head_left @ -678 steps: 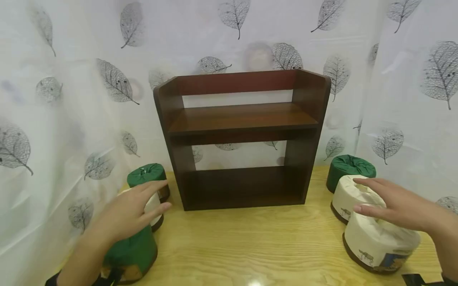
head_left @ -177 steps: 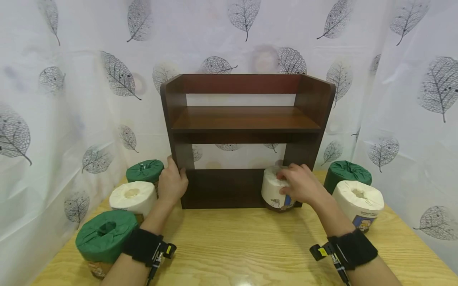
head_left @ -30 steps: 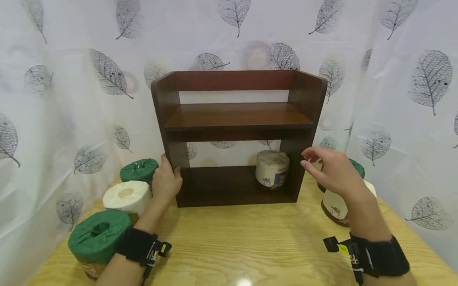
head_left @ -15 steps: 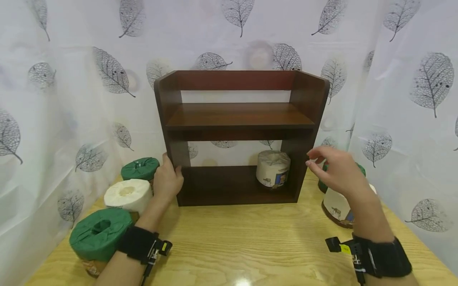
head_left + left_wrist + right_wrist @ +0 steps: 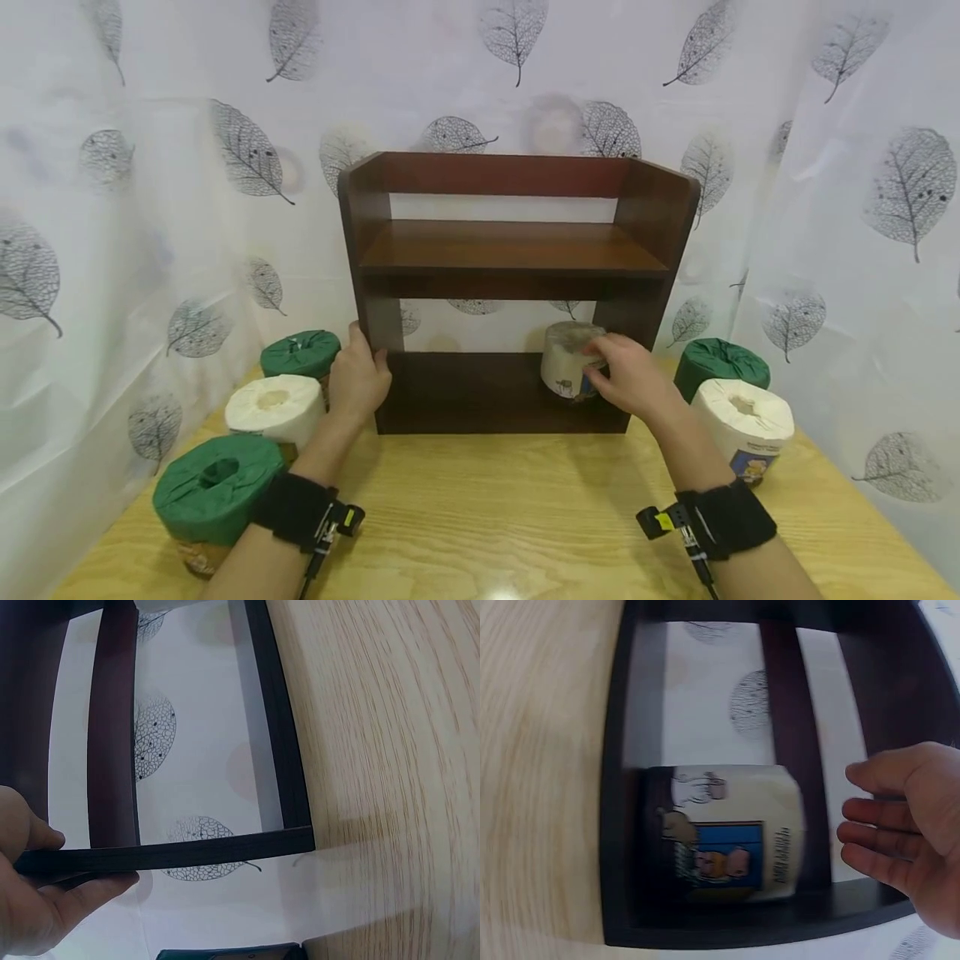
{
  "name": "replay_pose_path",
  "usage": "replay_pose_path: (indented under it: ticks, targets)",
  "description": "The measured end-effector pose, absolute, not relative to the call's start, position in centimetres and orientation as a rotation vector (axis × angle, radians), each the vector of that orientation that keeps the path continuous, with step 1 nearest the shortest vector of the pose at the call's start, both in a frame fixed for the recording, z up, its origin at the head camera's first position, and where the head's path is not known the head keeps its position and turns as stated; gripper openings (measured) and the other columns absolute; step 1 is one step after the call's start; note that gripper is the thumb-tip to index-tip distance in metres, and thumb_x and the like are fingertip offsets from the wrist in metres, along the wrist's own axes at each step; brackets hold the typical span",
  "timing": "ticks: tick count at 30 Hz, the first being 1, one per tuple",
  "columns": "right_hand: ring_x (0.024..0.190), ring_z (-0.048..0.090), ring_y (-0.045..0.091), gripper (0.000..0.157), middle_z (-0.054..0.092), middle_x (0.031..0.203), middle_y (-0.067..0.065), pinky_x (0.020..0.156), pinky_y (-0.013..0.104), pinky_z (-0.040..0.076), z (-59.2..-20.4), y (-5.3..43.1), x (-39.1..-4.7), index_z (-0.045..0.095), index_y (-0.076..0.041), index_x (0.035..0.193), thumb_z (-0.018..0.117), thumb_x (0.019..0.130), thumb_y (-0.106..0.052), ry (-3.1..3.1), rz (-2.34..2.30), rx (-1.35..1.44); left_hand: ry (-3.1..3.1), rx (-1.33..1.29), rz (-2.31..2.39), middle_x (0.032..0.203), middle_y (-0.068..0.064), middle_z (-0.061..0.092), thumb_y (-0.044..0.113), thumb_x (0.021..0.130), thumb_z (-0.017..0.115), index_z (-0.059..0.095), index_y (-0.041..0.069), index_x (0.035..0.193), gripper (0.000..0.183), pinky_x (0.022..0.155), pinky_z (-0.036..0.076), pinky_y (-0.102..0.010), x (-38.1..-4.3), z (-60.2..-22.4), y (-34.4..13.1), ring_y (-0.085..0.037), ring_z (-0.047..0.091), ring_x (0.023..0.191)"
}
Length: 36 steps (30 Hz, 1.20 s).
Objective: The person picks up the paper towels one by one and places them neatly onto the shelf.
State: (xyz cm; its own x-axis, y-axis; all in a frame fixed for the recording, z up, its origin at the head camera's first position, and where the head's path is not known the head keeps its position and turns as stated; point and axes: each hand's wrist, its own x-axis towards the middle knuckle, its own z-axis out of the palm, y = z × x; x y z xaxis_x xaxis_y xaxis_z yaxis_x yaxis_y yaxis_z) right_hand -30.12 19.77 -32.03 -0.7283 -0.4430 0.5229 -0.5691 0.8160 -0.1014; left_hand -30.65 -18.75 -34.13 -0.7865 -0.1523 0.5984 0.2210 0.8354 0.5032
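Note:
A dark brown two-tier shelf (image 5: 510, 283) stands on the table. My left hand (image 5: 360, 379) grips its left side panel (image 5: 187, 853), thumb on one face and fingers on the other. On the lower board, towards the right end, a white wrapped toilet roll (image 5: 562, 365) stands upright. My right hand (image 5: 630, 375) is in front of that roll's right part in the head view. In the right wrist view the fingers (image 5: 877, 840) are loosely bent, with a gap between them and the roll's top; they hold nothing.
On the left of the table are a front green roll (image 5: 213, 492), a white roll (image 5: 273, 408) and a back green roll (image 5: 300, 354). At the right stand a green roll (image 5: 720, 362) and a white roll (image 5: 742, 425). A leaf-print curtain (image 5: 172, 250) surrounds the table.
One white roll went from the right group into the lower shelf. My right hand let it go, drew back to the right, and now is back beside it. My left hand keeps holding the shelf.

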Motion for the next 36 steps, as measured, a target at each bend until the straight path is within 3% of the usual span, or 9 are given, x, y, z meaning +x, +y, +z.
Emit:
replay_pose_path:
  ticks: [8,13,20,36]
  targets:
    - [0.102,0.056,0.030,0.038,0.059,0.115,0.014,0.083,0.047,0.047,-32.9,19.2,-32.2,0.055,-0.004,0.119,0.062,0.085,-0.019,-2.707,0.348,0.660,-2.351,-0.062,-0.740,0.082,-0.029,0.061,0.012,0.086,0.055,0.037,-0.003,0.122,0.042,0.052,0.048,-0.051,-30.6,-34.4,-18.6,-0.041,0.060,0.068]
    - [0.093,0.059,0.031,0.034,0.061,0.110,0.016,0.078,0.047,0.048,-33.3,19.1,-32.8,0.055,-0.004,0.118,0.059,0.087,-0.016,-2.723,0.302,0.637,-2.360,-0.059,-0.737,0.081,-0.027,0.062,0.013,0.087,0.056,0.037,-0.002,0.123,0.044,0.050,0.048,-0.050,-30.7,-34.5,-18.5,-0.039,0.061,0.066]
    - [0.097,0.056,0.030,0.029,0.059,0.112,0.014,0.080,0.046,0.047,-33.4,19.1,-33.5,0.058,-0.006,0.116,0.058,0.088,-0.014,-2.740,0.295,0.608,-2.377,-0.046,-0.732,0.084,-0.029,0.061,0.015,0.088,0.055,0.035,-0.002,0.126,0.046,0.052,0.049,-0.050,-30.8,-34.3,-18.5,-0.040,0.061,0.069]
    - [0.091,0.058,0.030,0.022,0.061,0.102,0.012,0.078,0.046,0.048,-33.7,18.0,-34.2,0.062,-0.009,0.106,0.062,0.085,-0.017,-2.655,0.228,0.571,-2.360,-0.034,-0.736,0.086,-0.029,0.061,0.014,0.087,0.056,0.037,-0.002,0.122,0.043,0.055,0.048,-0.053,-30.8,-34.3,-18.7,-0.042,0.060,0.072]
